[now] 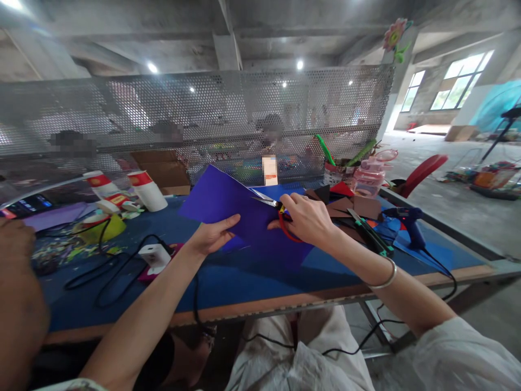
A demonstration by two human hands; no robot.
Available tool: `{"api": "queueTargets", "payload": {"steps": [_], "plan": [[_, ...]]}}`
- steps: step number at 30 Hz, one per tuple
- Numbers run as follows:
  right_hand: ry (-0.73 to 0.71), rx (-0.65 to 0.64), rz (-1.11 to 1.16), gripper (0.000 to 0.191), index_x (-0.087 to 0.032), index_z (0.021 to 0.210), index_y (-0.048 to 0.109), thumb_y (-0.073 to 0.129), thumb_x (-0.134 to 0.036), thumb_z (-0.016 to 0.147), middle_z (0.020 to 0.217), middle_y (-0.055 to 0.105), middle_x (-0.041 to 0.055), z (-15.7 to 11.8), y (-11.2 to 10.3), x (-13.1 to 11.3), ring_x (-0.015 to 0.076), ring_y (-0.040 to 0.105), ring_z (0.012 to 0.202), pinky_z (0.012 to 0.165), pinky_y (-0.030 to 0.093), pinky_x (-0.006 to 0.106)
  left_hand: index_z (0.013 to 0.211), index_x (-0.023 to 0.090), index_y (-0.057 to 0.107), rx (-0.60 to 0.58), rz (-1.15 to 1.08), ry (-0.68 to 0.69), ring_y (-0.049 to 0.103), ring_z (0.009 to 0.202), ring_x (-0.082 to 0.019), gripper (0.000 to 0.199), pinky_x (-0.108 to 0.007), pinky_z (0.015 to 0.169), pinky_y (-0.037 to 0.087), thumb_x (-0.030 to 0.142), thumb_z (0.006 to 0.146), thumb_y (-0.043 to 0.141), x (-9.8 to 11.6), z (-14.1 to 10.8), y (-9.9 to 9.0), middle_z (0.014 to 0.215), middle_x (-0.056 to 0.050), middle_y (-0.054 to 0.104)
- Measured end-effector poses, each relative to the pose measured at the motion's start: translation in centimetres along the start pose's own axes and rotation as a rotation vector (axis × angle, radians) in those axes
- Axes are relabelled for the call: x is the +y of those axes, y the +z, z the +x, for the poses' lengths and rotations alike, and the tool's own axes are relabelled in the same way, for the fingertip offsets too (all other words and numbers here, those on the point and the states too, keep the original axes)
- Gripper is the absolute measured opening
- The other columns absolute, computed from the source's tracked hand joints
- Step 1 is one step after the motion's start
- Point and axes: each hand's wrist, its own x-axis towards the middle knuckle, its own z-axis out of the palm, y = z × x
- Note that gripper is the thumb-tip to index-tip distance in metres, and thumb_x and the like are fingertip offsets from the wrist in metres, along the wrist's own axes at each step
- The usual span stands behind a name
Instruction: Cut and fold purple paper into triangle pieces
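Note:
A purple sheet (220, 193) is held up above the blue tabletop, pinched at its lower left part between the thumb and fingers of my left hand (214, 233). My right hand (305, 217) grips scissors (287, 225) with red and yellow handles. The scissor blades point left and lie against the sheet's upper edge, right of my left hand. Part of the sheet hangs below the scissors, partly in shadow. A bracelet circles my right wrist.
At right lie a blue glue gun (411, 220), green cutters (372, 233) and brown pieces (345, 207), with a pink jar (366, 176) behind. Left are paper cups (148, 190), a white charger (154, 258), cables and scraps. Another person's arm (20, 282) reaches in at far left.

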Motion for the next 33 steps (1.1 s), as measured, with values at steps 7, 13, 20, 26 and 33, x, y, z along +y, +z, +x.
{"api": "queueTargets", "payload": {"steps": [7,13,20,26,33], "plan": [[0.013,-0.018,-0.003,0.055,-0.017,0.113,0.064,0.044,-0.067,0.106,0.103,0.076,0.0123,-0.15,-0.04,-0.02,0.0254,0.073,0.093,0.060,0.019,0.033,0.125,0.025,0.078,-0.004,-0.007,-0.003,0.073,0.121,-0.042,0.079,-0.049,0.102,0.065,0.035,0.052,0.104,-0.09,-0.06,0.16,0.114,-0.010,0.083],[0.005,-0.018,0.008,0.055,-0.015,0.111,0.064,0.042,-0.065,0.107,0.098,0.076,0.0126,-0.12,0.16,0.07,0.0236,0.072,0.087,0.059,0.018,0.033,0.123,0.023,0.078,-0.005,-0.009,-0.012,0.076,0.115,-0.039,0.074,-0.047,0.099,0.067,0.030,0.054,0.103,0.03,-0.12,0.17,0.110,-0.010,0.084],[0.011,-0.025,0.027,0.051,-0.015,0.110,0.065,0.046,-0.063,0.107,0.097,0.077,0.0117,-0.07,0.51,-0.16,0.0230,0.073,0.083,0.058,0.017,0.033,0.127,0.024,0.077,0.012,-0.005,-0.003,0.073,0.120,-0.040,0.086,-0.047,0.101,0.066,0.036,0.047,0.106,0.08,-0.32,0.44,0.113,-0.010,0.083],[0.010,-0.039,0.029,0.053,-0.015,0.112,0.065,0.046,-0.064,0.106,0.099,0.077,0.0118,-0.13,0.29,-0.16,0.0244,0.074,0.086,0.059,0.018,0.032,0.128,0.026,0.077,0.020,-0.004,0.001,0.071,0.125,-0.042,0.086,-0.050,0.105,0.063,0.036,0.048,0.106,0.28,-0.50,0.76,0.117,-0.010,0.082],[-0.009,0.030,0.017,0.060,-0.017,0.111,0.062,0.045,-0.074,0.102,0.102,0.073,0.0123,-0.13,0.00,-0.06,0.0260,0.071,0.095,0.061,0.023,0.032,0.129,0.025,0.077,0.029,-0.002,0.000,0.073,0.120,-0.042,0.086,-0.052,0.103,0.064,0.036,0.048,0.105,0.26,-0.47,0.67,0.116,-0.011,0.083]]}}
